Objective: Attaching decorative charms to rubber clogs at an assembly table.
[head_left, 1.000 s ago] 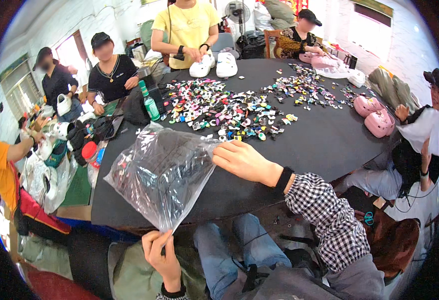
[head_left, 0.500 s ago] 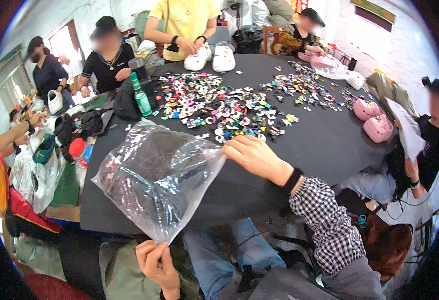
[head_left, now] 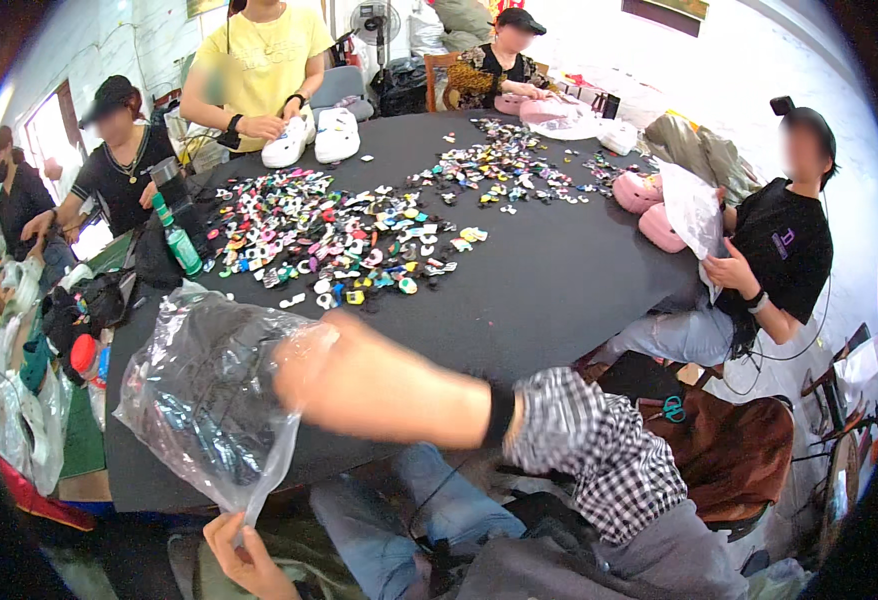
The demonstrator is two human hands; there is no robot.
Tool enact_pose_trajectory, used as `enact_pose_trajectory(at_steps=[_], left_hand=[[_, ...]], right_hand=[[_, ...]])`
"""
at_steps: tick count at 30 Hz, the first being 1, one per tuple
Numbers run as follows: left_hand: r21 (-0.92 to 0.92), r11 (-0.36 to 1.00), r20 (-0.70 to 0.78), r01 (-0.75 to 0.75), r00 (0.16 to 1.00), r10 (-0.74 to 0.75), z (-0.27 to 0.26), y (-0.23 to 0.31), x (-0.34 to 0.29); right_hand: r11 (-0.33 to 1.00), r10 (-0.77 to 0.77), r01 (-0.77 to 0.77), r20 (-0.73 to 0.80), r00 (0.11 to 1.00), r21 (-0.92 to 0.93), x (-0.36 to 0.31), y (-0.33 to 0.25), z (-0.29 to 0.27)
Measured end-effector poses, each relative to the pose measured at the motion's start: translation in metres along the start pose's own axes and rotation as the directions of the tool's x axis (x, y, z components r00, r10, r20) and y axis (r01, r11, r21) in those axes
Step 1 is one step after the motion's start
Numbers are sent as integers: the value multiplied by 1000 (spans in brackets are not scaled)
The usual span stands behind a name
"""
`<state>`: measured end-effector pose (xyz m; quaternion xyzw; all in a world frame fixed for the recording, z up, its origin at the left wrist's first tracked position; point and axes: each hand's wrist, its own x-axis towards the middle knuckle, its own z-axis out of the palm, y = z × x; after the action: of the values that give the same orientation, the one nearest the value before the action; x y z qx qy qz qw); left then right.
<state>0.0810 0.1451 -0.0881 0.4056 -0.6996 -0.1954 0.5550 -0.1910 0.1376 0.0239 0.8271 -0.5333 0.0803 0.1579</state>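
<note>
A clear plastic bag (head_left: 194,375) hangs over the near left edge of the black table, wrinkled and spread wide. With thumb and fingers, my left hand (head_left: 244,555) pinches its bottom corner near my lap. My right hand (head_left: 344,380) reaches across to the bag's right edge and is smeared by motion. Its fingers overlap the plastic, seemingly within the mouth, and I cannot see how they are bent. Beyond the bag lies a heap of small colourful shoe charms (head_left: 324,235) on the tabletop.
A green bottle (head_left: 179,245) stands left of the charms. Across the table, a person in yellow handles white clogs (head_left: 289,143). Pink clogs (head_left: 649,215) lie near a person at right holding a white bag (head_left: 694,210). Brown cloth (head_left: 734,430) covers a chair on my right.
My right hand has left its grip on the bag's upper right corner and moved left over the bag's edge. My left hand still pinches the lower corner. The view has swung right.
</note>
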Motion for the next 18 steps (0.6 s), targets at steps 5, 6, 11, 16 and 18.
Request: enact_pose_trajectory(at_steps=[5,6,11,16,18], left_hand=[[-13,991,103,132,986,-130,-3,-34,-15],[50,986,124,162,978,-167,-5,-25,-10],[254,967,-103,4,994,24,-6,0,-16],[-376,926,416,10,895,160,25,58,3],[-608,765,616,213,734,285,51,83,19]], right_hand=[[960,-278,269,-314,908,-74,-47,-78,-30],[960,-275,278,-294,915,-34,-54,-85,-29],[945,-276,306,-223,935,114,-73,-118,-28],[929,-287,321,-191,939,184,-85,-136,-29],[924,-276,312,-178,944,222,-90,-147,-31]])
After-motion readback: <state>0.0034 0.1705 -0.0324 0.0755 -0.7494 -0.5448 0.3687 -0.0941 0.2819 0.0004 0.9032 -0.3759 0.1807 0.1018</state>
